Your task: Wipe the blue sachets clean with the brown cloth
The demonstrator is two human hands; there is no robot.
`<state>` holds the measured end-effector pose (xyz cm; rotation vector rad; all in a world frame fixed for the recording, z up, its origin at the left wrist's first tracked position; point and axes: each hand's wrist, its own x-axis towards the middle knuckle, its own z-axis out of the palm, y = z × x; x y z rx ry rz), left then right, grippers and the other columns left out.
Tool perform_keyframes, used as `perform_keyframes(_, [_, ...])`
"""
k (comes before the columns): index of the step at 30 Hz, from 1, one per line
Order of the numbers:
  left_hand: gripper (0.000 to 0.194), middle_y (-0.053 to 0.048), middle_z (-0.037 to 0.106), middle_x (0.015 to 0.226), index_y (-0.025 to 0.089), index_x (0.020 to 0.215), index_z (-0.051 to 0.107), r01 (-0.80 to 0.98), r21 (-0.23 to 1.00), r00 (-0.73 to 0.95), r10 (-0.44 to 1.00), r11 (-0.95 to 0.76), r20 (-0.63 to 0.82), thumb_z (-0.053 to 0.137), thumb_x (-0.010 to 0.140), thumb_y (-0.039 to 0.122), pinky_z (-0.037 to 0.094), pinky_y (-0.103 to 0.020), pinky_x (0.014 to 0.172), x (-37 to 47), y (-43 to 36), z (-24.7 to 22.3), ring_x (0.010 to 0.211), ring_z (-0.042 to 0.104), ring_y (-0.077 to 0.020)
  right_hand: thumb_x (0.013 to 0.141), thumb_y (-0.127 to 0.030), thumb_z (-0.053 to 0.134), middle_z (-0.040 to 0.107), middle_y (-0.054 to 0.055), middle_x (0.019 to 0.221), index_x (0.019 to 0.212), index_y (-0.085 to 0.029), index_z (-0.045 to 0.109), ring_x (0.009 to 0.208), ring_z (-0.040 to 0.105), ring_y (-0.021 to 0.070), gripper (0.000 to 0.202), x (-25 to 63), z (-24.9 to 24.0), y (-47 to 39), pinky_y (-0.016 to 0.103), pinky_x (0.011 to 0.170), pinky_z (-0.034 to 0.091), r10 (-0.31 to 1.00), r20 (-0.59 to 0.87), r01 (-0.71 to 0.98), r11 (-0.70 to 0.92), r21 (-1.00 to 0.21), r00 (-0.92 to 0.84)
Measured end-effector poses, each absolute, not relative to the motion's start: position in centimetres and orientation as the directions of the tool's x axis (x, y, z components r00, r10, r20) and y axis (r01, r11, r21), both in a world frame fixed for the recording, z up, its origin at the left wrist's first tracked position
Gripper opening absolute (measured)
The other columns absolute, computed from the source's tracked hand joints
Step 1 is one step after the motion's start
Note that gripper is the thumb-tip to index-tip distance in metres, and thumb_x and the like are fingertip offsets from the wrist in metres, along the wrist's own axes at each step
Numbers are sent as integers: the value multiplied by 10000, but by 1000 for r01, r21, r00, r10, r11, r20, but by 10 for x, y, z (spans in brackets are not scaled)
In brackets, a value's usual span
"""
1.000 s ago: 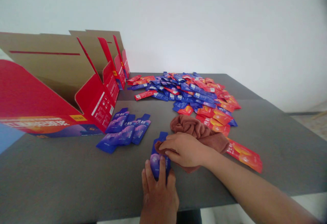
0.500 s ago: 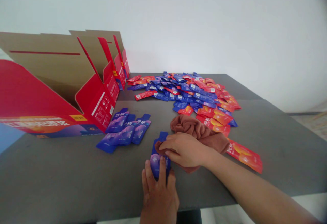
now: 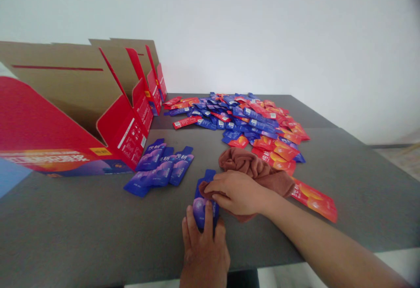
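My left hand (image 3: 206, 246) lies with its fingers spread over the lower end of a blue pouch (image 3: 200, 209) flat on the table, pressing it down. My right hand (image 3: 238, 191) is closed on a brown cloth (image 3: 243, 161). A corner of that cloth covers the upper middle of the same pouch, and the rest is bunched behind the hand. Left of the hands, several blue pouches (image 3: 160, 170) overlap in a small group. A red pouch (image 3: 315, 200) sticks out from under the cloth on the right.
Open red cartons (image 3: 123, 137) stand in a row along the left side. A large mixed pile of red and blue pouches (image 3: 243, 113) spreads over the back of the grey table (image 3: 98, 235). Behind it rises a white wall (image 3: 246, 29).
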<state>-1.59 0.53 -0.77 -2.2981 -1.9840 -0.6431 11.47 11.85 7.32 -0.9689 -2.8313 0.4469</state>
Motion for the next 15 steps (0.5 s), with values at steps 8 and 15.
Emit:
perform_keyframes(8, [323,-41,548,1275,245,943,676,952,244,97,936,-187,338,720,623,251,365,-584,990,-16,5,-9,1227,361,-435,865,-234,441,626,29,891,1015,-211,618,821,561,164,233,114,73,119,273,703,362,616,18,580,750,-318,-787])
perform_keyframes(15, [317,-45,514,1309,251,987,664,956,213,122,935,-201,334,664,670,266,353,-593,993,-18,5,-13,1253,315,-432,868,-236,439,625,38,900,1038,-203,613,837,560,168,245,114,73,119,277,725,364,617,7,581,745,-327,-787])
